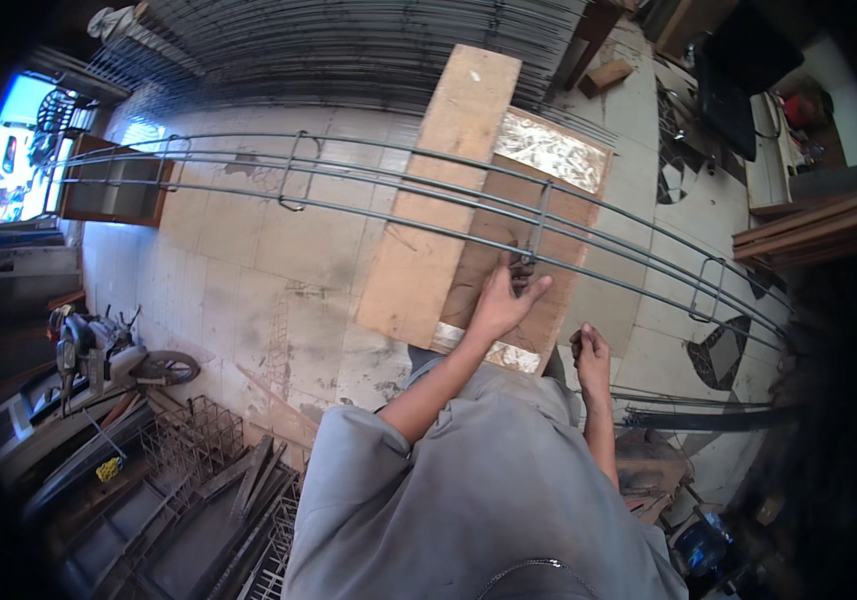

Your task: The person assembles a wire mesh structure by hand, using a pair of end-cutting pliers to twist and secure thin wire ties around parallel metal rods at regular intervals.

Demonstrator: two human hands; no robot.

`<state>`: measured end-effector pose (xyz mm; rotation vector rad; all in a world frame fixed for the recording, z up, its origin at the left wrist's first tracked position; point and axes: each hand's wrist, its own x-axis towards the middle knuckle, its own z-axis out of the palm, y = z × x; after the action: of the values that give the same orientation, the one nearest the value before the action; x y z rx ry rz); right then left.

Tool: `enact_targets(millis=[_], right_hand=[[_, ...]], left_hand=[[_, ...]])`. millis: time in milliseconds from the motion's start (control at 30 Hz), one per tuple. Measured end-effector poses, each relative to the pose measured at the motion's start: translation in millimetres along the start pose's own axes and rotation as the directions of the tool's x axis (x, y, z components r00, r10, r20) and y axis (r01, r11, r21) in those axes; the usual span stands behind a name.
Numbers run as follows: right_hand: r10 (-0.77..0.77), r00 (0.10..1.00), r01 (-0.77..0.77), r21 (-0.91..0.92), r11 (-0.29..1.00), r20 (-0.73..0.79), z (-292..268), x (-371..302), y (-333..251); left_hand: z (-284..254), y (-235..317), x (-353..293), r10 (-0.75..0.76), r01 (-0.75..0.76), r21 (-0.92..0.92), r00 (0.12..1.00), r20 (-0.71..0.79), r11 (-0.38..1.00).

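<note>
Your left hand (501, 300) pinches a stirrup (538, 225) on the rebar cage (368, 180) lying across the plank (438, 200), apparently tying it; your right hand (589, 352), near the cage's closer bar, is fisted, contents unclear.

Loose grey short-sleeved shirt (468, 490)
</note>
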<state>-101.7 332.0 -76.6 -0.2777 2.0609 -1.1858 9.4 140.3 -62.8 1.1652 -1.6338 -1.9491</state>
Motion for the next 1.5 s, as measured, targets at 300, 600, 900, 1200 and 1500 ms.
enact_targets(millis=[300,600,900,1200,1500], right_hand=[[0.089,0.993,-0.088,0.017,0.996,-0.076,-11.5,-6.2,6.3],[-0.157,0.738,0.272,0.077,0.959,-0.656,-81.2,9.5,8.1],[-0.320,0.521,0.271,-0.201,0.941,-0.792,-146.7,41.0,-26.3],[-0.384,0.559,0.258,-0.286,0.923,-0.735,-156.0,56.3,-19.8],[-0.393,0.662,0.306,-0.248,0.919,-0.638,-167.8,61.3,-1.3]], left_hand=[[1.8,0.9,-26.8,0.019,-0.048,0.169,0.986,0.169,0.984],[26.5,84.6,-60.1,0.192,-0.407,0.369,0.845,0.499,0.835],[43.3,103.1,-61.5,0.157,-0.611,0.431,0.678,0.718,0.664],[81.9,100.0,-77.0,0.133,-0.556,0.413,0.696,0.705,0.721],[155.8,119.2,-67.1,0.139,-0.519,0.381,0.711,0.690,0.765]])
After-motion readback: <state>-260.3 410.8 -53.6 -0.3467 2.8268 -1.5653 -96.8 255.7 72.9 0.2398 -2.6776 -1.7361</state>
